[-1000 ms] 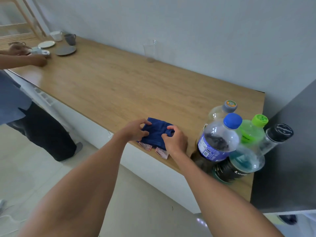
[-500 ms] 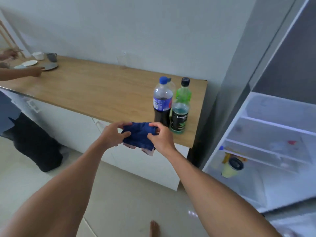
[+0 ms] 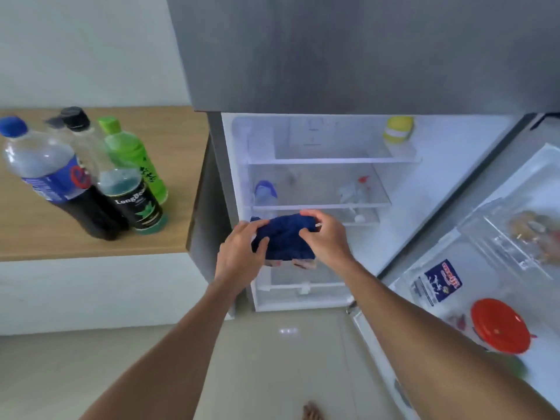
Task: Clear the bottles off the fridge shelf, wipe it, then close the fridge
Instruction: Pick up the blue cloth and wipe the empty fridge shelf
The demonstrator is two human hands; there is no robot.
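A folded dark blue cloth [image 3: 283, 237] hangs in front of the open fridge, held from both sides: my left hand [image 3: 239, 253] grips its left edge and my right hand [image 3: 325, 234] its right edge. Behind it are the glass fridge shelves [image 3: 321, 206], the middle one mostly bare. Several bottles stand on the wooden counter [image 3: 91, 247] left of the fridge: a blue-capped cola bottle [image 3: 51, 177], a black-capped bottle [image 3: 127, 192] and a green bottle [image 3: 133, 156].
The fridge door [image 3: 485, 268] stands open at the right, its racks holding a red-lidded tub [image 3: 500, 325] and a blue-labelled pack [image 3: 438, 283]. A yellow-lidded jar [image 3: 397, 130] sits on the top shelf. A small blue-capped bottle [image 3: 265, 192] and a red-tipped item [image 3: 359, 189] lie inside. Tiled floor lies below.
I have turned from the counter to face the open fridge. Both hands carried the blue cloth off the counter edge and up to the fridge shelves.
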